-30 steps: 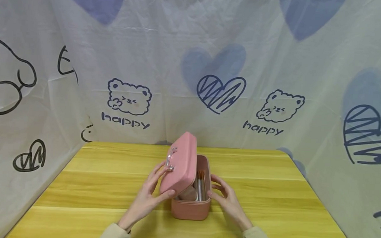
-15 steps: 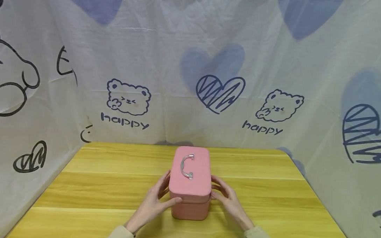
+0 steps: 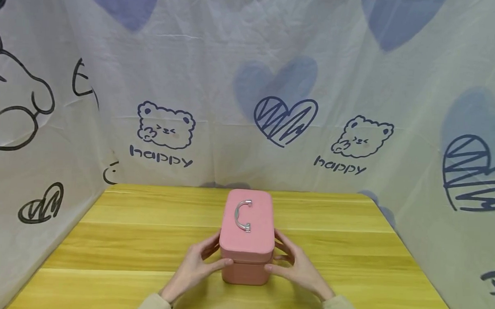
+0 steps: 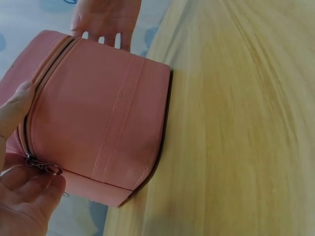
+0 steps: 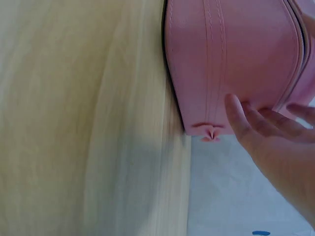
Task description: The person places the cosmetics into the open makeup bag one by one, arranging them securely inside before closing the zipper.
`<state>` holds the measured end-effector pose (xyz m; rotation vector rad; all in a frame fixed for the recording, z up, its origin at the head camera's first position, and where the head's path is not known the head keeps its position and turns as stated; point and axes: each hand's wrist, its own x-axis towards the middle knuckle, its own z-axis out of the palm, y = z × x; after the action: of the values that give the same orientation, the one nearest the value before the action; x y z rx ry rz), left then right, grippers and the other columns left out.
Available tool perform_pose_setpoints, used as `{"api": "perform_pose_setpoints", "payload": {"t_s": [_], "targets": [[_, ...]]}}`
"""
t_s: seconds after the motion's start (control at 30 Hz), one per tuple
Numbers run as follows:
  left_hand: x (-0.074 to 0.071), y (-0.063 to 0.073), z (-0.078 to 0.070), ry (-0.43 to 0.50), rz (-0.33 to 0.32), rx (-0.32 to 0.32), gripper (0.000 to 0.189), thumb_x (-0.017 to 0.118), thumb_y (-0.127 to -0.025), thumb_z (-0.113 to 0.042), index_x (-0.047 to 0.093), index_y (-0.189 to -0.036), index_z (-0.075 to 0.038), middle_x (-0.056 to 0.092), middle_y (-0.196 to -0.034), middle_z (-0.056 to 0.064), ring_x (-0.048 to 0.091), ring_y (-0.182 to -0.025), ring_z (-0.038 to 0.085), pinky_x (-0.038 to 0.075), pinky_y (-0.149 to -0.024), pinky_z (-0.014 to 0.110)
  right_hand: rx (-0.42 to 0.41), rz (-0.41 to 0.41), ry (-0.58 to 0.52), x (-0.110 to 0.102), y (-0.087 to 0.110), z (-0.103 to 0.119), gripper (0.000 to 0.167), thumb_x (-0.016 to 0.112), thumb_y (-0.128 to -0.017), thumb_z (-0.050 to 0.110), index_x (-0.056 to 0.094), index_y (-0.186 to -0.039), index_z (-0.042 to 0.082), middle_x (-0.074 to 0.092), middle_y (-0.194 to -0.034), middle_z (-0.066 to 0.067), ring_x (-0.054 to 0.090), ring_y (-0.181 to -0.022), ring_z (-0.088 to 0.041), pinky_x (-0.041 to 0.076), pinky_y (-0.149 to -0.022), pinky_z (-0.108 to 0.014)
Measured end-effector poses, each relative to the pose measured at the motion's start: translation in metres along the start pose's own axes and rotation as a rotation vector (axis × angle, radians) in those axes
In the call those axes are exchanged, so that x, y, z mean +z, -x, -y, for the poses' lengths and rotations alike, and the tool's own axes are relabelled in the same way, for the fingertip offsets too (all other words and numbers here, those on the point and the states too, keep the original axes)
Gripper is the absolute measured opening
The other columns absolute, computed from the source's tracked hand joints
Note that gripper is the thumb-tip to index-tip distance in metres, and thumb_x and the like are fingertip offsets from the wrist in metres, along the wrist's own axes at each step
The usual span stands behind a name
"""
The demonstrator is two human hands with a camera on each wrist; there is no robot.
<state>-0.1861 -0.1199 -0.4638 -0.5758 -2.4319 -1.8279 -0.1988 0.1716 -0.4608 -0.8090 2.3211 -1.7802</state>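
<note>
A pink make-up case (image 3: 248, 236) stands on the table with its lid down and a curved silver handle (image 3: 243, 215) on top. My left hand (image 3: 195, 261) cups its near left corner, thumb on the near face by the zip. In the left wrist view, the fingers of that hand touch the side beside the zip pull (image 4: 49, 168). My right hand (image 3: 302, 268) lies against the right side, with the thumb at the near right corner. Its fingers (image 5: 266, 120) look fairly straight in the right wrist view. The zip track (image 4: 42, 81) runs between lid and body.
The yellow wood-grain table (image 3: 350, 258) extends to both sides of the case. A white cloth (image 3: 217, 71) with hearts and bear drawings hangs behind and at the sides.
The lid has swung from half raised down onto the body, hiding the brushes inside. My left hand has lowered with it. My right thumb has shifted to the near corner.
</note>
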Motion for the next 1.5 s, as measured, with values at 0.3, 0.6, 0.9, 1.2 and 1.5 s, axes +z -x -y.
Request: {"api": "perform_pose_setpoints", "payload": {"t_s": [0.3,0.6,0.9,1.2,1.5], "targets": [[0.005,-0.001,-0.001,-0.054,0.019,0.110,0.079,0.079,-0.087,-0.028,0.042,-0.152,-0.003,0.045,-0.154,0.017,0.052,-0.137,0.034,0.043,-0.111,0.042,0.021,-0.066,0.061,0.006,-0.003,0.002,0.094,0.080,-0.086,0.016,0.023,-0.159,0.002,0.045,-0.155,-0.023,0.062,-0.124,-0.006,0.051,-0.103,-0.025],[0.006,-0.001,0.001,-0.149,0.008,0.175,0.078,0.077,-0.088,-0.032,0.041,-0.153,-0.006,0.044,-0.154,0.015,0.049,-0.139,0.032,0.042,-0.111,0.047,0.026,-0.117,0.073,0.010,-0.005,0.008,0.111,0.086,-0.081,0.017,0.012,-0.163,0.025,0.050,-0.152,-0.020,0.065,-0.119,-0.008,0.054,-0.097,-0.025],[-0.001,0.002,0.006,-0.125,0.050,0.179,0.072,0.076,-0.090,-0.023,0.043,-0.151,-0.004,0.044,-0.155,0.015,0.047,-0.139,0.033,0.042,-0.111,0.047,-0.043,-0.193,0.465,0.020,-0.014,0.022,0.099,0.092,-0.069,0.039,0.043,-0.153,0.022,0.055,-0.149,-0.014,0.066,-0.121,-0.029,0.056,-0.098,-0.039],[-0.010,0.002,0.007,-0.090,0.094,0.120,0.062,0.065,-0.098,-0.020,0.041,-0.152,-0.001,0.045,-0.155,0.019,0.049,-0.138,0.034,0.042,-0.113,0.043,-0.034,-0.223,0.560,0.022,-0.018,0.026,0.098,0.095,-0.064,0.039,0.048,-0.148,0.017,0.063,-0.141,-0.014,0.066,-0.122,-0.028,0.053,-0.102,-0.046],[-0.004,-0.004,-0.004,-0.063,-0.084,-0.018,0.042,0.067,-0.093,0.000,0.061,-0.135,0.001,0.072,-0.110,0.016,0.069,-0.109,0.034,0.058,-0.094,0.033,0.007,-0.229,0.511,0.021,-0.018,0.024,0.097,0.095,-0.064,0.038,0.049,-0.148,0.021,0.066,-0.136,-0.013,0.068,-0.119,-0.024,0.055,-0.100,-0.042]]}}
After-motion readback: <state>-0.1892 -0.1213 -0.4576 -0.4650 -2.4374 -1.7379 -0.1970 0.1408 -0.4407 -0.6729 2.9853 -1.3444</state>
